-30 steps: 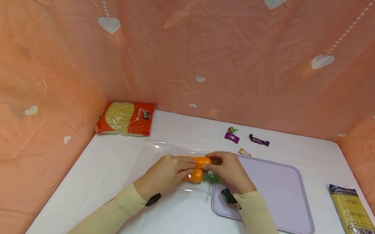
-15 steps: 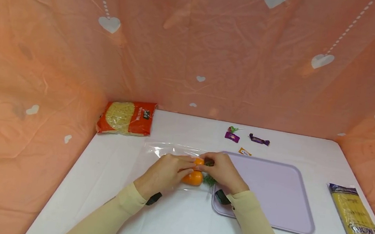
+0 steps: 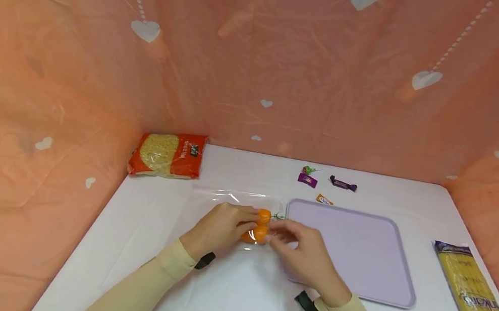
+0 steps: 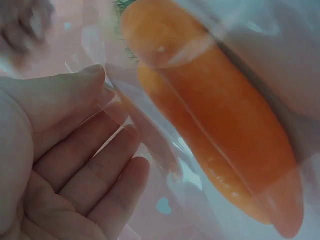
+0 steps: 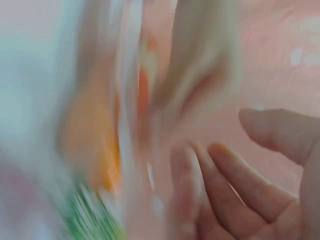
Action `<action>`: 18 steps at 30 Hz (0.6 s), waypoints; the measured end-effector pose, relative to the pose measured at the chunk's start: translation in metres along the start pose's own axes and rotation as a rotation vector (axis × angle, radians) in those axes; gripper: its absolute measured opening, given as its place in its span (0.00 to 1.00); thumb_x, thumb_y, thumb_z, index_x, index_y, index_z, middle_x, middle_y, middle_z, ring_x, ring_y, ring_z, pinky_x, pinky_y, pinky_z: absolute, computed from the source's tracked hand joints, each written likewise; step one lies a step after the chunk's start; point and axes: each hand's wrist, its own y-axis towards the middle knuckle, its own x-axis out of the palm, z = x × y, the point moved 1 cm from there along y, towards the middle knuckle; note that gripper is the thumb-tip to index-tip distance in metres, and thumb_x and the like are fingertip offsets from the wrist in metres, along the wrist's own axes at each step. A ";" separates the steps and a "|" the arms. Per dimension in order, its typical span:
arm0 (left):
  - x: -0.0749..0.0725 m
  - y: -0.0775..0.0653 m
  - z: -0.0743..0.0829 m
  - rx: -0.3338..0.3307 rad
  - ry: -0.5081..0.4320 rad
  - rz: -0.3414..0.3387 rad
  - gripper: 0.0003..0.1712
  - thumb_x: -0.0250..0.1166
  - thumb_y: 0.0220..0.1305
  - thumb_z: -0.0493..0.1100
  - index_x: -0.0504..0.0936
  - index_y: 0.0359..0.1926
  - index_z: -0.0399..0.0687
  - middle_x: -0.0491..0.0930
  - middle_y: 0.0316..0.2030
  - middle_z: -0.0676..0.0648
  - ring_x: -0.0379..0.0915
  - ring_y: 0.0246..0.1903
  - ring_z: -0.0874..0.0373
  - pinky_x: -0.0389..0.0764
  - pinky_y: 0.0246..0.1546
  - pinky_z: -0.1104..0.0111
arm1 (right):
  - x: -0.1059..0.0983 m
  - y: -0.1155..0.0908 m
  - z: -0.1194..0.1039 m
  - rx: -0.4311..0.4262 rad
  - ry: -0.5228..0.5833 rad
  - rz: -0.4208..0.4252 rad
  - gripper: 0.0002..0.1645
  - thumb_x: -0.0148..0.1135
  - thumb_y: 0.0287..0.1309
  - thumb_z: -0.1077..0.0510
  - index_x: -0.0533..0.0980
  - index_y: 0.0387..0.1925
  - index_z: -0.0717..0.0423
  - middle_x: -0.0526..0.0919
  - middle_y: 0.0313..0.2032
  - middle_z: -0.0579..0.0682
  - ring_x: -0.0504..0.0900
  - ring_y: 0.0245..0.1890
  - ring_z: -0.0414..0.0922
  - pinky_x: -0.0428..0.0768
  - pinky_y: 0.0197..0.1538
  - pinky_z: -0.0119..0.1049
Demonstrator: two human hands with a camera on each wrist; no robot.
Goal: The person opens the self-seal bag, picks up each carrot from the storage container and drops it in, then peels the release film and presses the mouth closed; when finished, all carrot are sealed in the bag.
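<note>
Since the earlier frame, the right hand [image 3: 308,250] has pulled back from the green carrot tops [image 3: 277,216] toward the near side of the white tabletop [image 3: 224,305], while the left hand [image 3: 219,226] lies much where it was. The right grip stands apart, thumb clear of the loosely bent fingers, with nothing held; its fingertips are just beside the carrots, and I cannot tell if they touch. The left grip is together on the clear plastic bag [image 3: 213,197], thumb and fingers pinching its film.

Two orange carrots [image 4: 215,115] lie side by side, seen through that film, around the middle of the tabletop, leaves pointing toward its right edge. Just beyond the leaves is the left edge of a lilac tray [image 3: 349,247].

A red packet of pale pasta [image 3: 167,155] sits at the tabletop's far left corner. Along the far edge are a green lollipop [image 3: 308,170], a purple sweet [image 3: 307,180] beside it and a dark twist-wrapped candy [image 3: 343,184]; an orange-wrapped sweet [image 3: 324,199] is by the tray's far edge. A yellow packet [image 3: 473,300] lies along the right edge.
</note>
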 end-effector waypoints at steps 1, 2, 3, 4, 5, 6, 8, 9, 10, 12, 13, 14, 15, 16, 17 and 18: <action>0.001 0.000 0.000 -0.001 0.008 0.009 0.14 0.69 0.66 0.45 0.89 0.52 0.52 0.88 0.51 0.52 0.84 0.53 0.58 0.83 0.57 0.64 | 0.006 -0.008 0.000 0.033 0.101 -0.075 0.16 0.70 0.62 0.52 0.84 0.49 0.54 0.90 0.40 0.47 0.88 0.38 0.41 0.86 0.45 0.35; 0.003 0.000 -0.001 -0.001 0.015 0.016 0.13 0.70 0.66 0.45 0.89 0.51 0.53 0.88 0.50 0.52 0.84 0.53 0.58 0.83 0.57 0.64 | 0.014 -0.015 0.000 0.079 0.205 -0.153 0.17 0.68 0.64 0.52 0.84 0.50 0.57 0.90 0.39 0.50 0.88 0.38 0.43 0.87 0.44 0.34; 0.005 0.001 -0.001 0.000 0.022 0.022 0.13 0.70 0.66 0.45 0.89 0.51 0.54 0.88 0.49 0.53 0.85 0.52 0.59 0.83 0.57 0.64 | 0.021 -0.022 0.002 0.136 0.301 -0.222 0.18 0.67 0.65 0.51 0.83 0.51 0.59 0.90 0.40 0.52 0.89 0.38 0.44 0.87 0.43 0.33; 0.005 0.001 -0.002 0.001 0.034 0.027 0.13 0.70 0.66 0.45 0.90 0.50 0.55 0.89 0.48 0.53 0.85 0.51 0.59 0.83 0.56 0.64 | 0.030 -0.027 0.005 0.198 0.391 -0.282 0.20 0.65 0.66 0.50 0.82 0.52 0.61 0.90 0.41 0.55 0.89 0.39 0.45 0.87 0.44 0.33; 0.005 0.002 -0.002 0.002 0.042 0.028 0.13 0.70 0.66 0.46 0.90 0.50 0.55 0.89 0.47 0.54 0.85 0.51 0.59 0.83 0.56 0.64 | 0.038 -0.031 0.008 0.252 0.477 -0.329 0.22 0.64 0.67 0.51 0.81 0.53 0.64 0.90 0.43 0.58 0.89 0.40 0.46 0.87 0.45 0.34; 0.006 0.002 -0.003 0.008 0.050 0.030 0.12 0.70 0.66 0.46 0.90 0.49 0.56 0.89 0.46 0.54 0.85 0.50 0.59 0.84 0.55 0.64 | 0.046 -0.035 0.011 0.308 0.549 -0.353 0.23 0.64 0.68 0.51 0.80 0.54 0.65 0.89 0.44 0.60 0.89 0.40 0.47 0.88 0.45 0.35; 0.006 0.003 -0.003 0.011 0.056 0.026 0.12 0.70 0.66 0.46 0.90 0.49 0.56 0.89 0.45 0.55 0.86 0.49 0.60 0.84 0.54 0.63 | 0.060 -0.040 0.016 0.391 0.652 -0.353 0.25 0.62 0.69 0.50 0.79 0.55 0.67 0.88 0.46 0.61 0.89 0.42 0.47 0.88 0.47 0.37; 0.006 0.003 -0.003 0.011 0.062 0.020 0.11 0.70 0.66 0.46 0.90 0.48 0.56 0.89 0.44 0.56 0.86 0.48 0.60 0.84 0.54 0.63 | 0.066 -0.041 0.019 0.420 0.695 -0.340 0.26 0.62 0.69 0.50 0.78 0.56 0.67 0.88 0.47 0.61 0.89 0.43 0.46 0.88 0.48 0.38; 0.005 0.004 -0.003 0.010 0.067 0.013 0.11 0.69 0.66 0.46 0.90 0.48 0.56 0.89 0.44 0.57 0.86 0.48 0.60 0.84 0.54 0.63 | 0.070 -0.042 0.021 0.446 0.736 -0.322 0.27 0.62 0.69 0.49 0.77 0.57 0.68 0.87 0.48 0.61 0.89 0.45 0.47 0.87 0.50 0.38; 0.005 0.005 -0.004 0.007 0.076 -0.015 0.11 0.70 0.66 0.47 0.90 0.48 0.56 0.89 0.44 0.58 0.85 0.48 0.61 0.84 0.54 0.64 | 0.077 -0.041 0.023 0.474 0.807 -0.272 0.30 0.61 0.70 0.48 0.75 0.60 0.70 0.86 0.51 0.61 0.89 0.47 0.48 0.86 0.53 0.40; 0.004 0.006 -0.004 0.003 0.072 -0.042 0.11 0.70 0.66 0.48 0.90 0.48 0.56 0.89 0.44 0.58 0.85 0.48 0.61 0.83 0.55 0.64 | 0.079 -0.040 0.024 0.482 0.841 -0.250 0.31 0.61 0.70 0.47 0.73 0.61 0.70 0.86 0.52 0.61 0.88 0.49 0.49 0.86 0.54 0.40; 0.003 0.008 -0.005 -0.005 0.063 -0.072 0.12 0.69 0.66 0.49 0.90 0.48 0.57 0.88 0.44 0.59 0.84 0.47 0.62 0.83 0.55 0.64 | 0.081 -0.039 0.024 0.488 0.867 -0.231 0.33 0.60 0.70 0.47 0.72 0.62 0.70 0.85 0.53 0.61 0.88 0.51 0.49 0.85 0.56 0.41; 0.002 0.011 -0.006 -0.017 0.044 -0.109 0.12 0.69 0.67 0.51 0.90 0.49 0.57 0.88 0.44 0.59 0.84 0.47 0.62 0.83 0.55 0.65 | 0.082 -0.039 0.024 0.495 0.894 -0.212 0.34 0.60 0.71 0.46 0.71 0.63 0.71 0.84 0.54 0.62 0.87 0.52 0.49 0.85 0.57 0.41; 0.000 0.014 -0.008 -0.040 0.018 -0.145 0.13 0.68 0.67 0.53 0.90 0.50 0.57 0.88 0.45 0.59 0.83 0.47 0.62 0.82 0.56 0.65 | 0.083 -0.038 0.025 0.499 0.919 -0.197 0.34 0.60 0.71 0.46 0.70 0.63 0.71 0.84 0.55 0.62 0.87 0.53 0.49 0.84 0.58 0.41; -0.002 0.018 -0.009 -0.072 -0.008 -0.180 0.15 0.67 0.67 0.54 0.89 0.51 0.58 0.88 0.46 0.58 0.83 0.49 0.61 0.82 0.58 0.64 | 0.084 -0.037 0.024 0.503 0.943 -0.183 0.35 0.60 0.71 0.46 0.70 0.64 0.71 0.83 0.56 0.62 0.86 0.54 0.50 0.83 0.59 0.41; -0.005 0.023 -0.012 -0.102 -0.031 -0.209 0.16 0.67 0.68 0.56 0.89 0.52 0.57 0.88 0.47 0.57 0.82 0.51 0.60 0.81 0.60 0.62 | 0.084 -0.037 0.025 0.504 0.960 -0.171 0.36 0.59 0.71 0.45 0.69 0.64 0.71 0.83 0.57 0.62 0.86 0.55 0.50 0.83 0.60 0.41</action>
